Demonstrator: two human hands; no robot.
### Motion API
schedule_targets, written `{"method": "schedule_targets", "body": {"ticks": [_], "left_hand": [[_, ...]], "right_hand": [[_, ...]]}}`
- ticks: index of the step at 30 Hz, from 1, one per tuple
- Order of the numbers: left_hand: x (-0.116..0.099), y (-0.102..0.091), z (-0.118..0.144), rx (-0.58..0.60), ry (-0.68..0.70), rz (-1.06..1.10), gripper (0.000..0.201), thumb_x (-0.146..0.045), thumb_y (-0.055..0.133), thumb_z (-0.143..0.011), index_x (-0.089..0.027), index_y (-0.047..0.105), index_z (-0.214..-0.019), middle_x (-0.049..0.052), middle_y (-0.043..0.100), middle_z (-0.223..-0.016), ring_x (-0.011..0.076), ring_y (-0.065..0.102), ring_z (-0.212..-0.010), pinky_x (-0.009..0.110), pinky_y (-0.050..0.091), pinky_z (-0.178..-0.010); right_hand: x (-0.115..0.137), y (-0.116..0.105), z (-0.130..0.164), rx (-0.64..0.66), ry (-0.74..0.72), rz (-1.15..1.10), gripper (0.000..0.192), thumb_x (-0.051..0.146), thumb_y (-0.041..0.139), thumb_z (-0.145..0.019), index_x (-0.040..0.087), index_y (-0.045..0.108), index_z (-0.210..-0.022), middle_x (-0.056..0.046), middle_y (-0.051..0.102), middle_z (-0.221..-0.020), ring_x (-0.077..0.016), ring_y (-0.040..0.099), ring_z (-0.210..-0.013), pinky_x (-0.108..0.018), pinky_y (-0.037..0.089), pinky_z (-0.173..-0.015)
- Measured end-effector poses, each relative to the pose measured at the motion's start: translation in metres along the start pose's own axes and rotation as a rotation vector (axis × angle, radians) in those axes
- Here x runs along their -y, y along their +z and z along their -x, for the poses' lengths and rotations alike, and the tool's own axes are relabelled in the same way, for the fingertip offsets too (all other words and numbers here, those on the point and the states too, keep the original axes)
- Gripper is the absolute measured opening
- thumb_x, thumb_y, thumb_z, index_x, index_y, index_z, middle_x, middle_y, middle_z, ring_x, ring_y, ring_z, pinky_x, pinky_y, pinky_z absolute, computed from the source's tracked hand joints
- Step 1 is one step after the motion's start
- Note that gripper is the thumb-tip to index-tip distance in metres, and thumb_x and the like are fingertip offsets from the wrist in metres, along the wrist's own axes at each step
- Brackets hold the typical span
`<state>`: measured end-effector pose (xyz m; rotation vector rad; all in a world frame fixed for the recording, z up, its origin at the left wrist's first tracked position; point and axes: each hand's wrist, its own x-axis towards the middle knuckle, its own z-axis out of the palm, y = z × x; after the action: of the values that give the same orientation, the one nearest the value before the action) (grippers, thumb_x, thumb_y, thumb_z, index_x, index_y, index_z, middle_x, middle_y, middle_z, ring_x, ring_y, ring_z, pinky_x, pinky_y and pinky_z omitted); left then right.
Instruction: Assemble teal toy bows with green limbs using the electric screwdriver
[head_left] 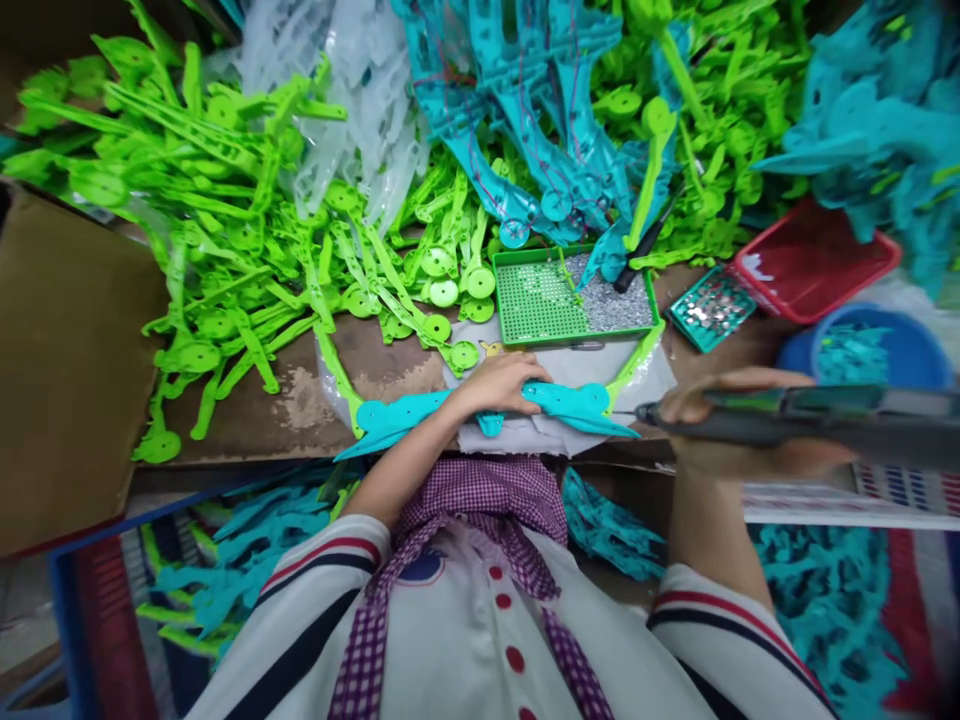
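Your left hand (501,385) lies flat, fingers pressed down on the teal plastic part (480,410) at the worktop's (300,400) 6 o'clock edge, just in front of you. Your right hand (739,430) is closed around a dark pen-shaped tool (787,415), tip pointing at the part's right end. Green screw tray (574,297) sits just beyond at 12 o'clock, green parts pile (225,220) at 10.

Bare tabletop (300,400) lies open left of the green tray (574,295). Behind the tray, heaps of green parts (225,200) and teal parts (540,110) block passage; right of it stand a small teal tray (711,308), a red tray (817,260) and a blue bowl (870,350).
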<state>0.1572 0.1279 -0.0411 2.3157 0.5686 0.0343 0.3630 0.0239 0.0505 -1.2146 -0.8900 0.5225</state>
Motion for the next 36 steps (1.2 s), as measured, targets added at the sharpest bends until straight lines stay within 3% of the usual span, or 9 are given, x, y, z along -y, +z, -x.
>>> {"method": "schedule_targets", "body": {"ticks": [4,9,17,26,32,36], "left_hand": [[0.001,0.001,0.0,0.001,-0.009,-0.006,0.045,-0.041,0.077,-0.077,-0.03,0.07,-0.12,0.004,0.068,-0.119,0.0251,0.061,-0.112,0.036,0.047,-0.092],[0.0,0.001,0.001,-0.007,-0.026,-0.006,0.045,-0.041,0.078,-0.077,-0.029,0.071,-0.119,0.004,0.067,-0.119,0.0252,0.061,-0.112,0.036,0.047,-0.093],[0.005,0.003,0.0,-0.022,-0.027,0.0,0.048,-0.045,0.078,-0.075,-0.03,0.073,-0.12,0.005,0.068,-0.113,0.0255,0.061,-0.108,0.036,0.048,-0.089],[0.003,0.002,-0.003,-0.025,-0.032,0.004,0.046,-0.048,0.078,-0.073,-0.03,0.076,-0.116,0.005,0.068,-0.103,0.0255,0.064,-0.099,0.037,0.048,-0.084],[0.005,0.001,0.002,-0.013,0.007,-0.036,0.048,-0.045,0.076,-0.077,-0.029,0.071,-0.123,0.005,0.067,-0.116,0.0262,0.06,-0.109,0.038,0.046,-0.092],[-0.021,0.0,0.009,-0.097,0.03,-0.16,0.059,-0.044,0.074,-0.082,-0.025,0.059,-0.136,0.009,0.059,-0.133,0.0289,0.052,-0.12,0.044,0.04,-0.101]], "right_hand": [[0.001,-0.015,0.034,-0.041,-0.07,-0.007,0.057,0.086,0.059,-0.066,0.03,0.068,-0.069,0.004,0.047,-0.04,-0.0181,0.043,-0.027,-0.031,0.032,-0.024],[-0.01,-0.017,0.031,0.004,-0.061,-0.104,0.058,0.082,0.068,-0.064,0.024,0.07,-0.071,0.003,0.051,-0.041,-0.0174,0.047,-0.029,-0.029,0.036,-0.027],[-0.021,-0.02,0.041,0.01,-0.057,-0.067,0.059,0.082,0.068,-0.063,0.024,0.068,-0.073,0.004,0.051,-0.044,-0.0143,0.046,-0.032,-0.026,0.036,-0.032],[-0.027,-0.015,0.042,0.059,0.077,-0.049,0.058,0.079,0.075,-0.052,0.023,0.059,-0.062,0.004,0.047,-0.041,-0.015,0.044,-0.031,-0.028,0.035,-0.031],[0.0,-0.013,0.027,-0.033,0.045,-0.011,0.064,0.083,0.069,-0.055,0.022,0.063,-0.072,0.004,0.05,-0.041,-0.0147,0.045,-0.031,-0.026,0.037,-0.032],[0.023,-0.015,0.011,-0.178,-0.056,0.059,0.069,0.089,0.064,-0.054,0.022,0.058,-0.072,0.004,0.048,-0.042,-0.0138,0.044,-0.032,-0.025,0.035,-0.031]]}}
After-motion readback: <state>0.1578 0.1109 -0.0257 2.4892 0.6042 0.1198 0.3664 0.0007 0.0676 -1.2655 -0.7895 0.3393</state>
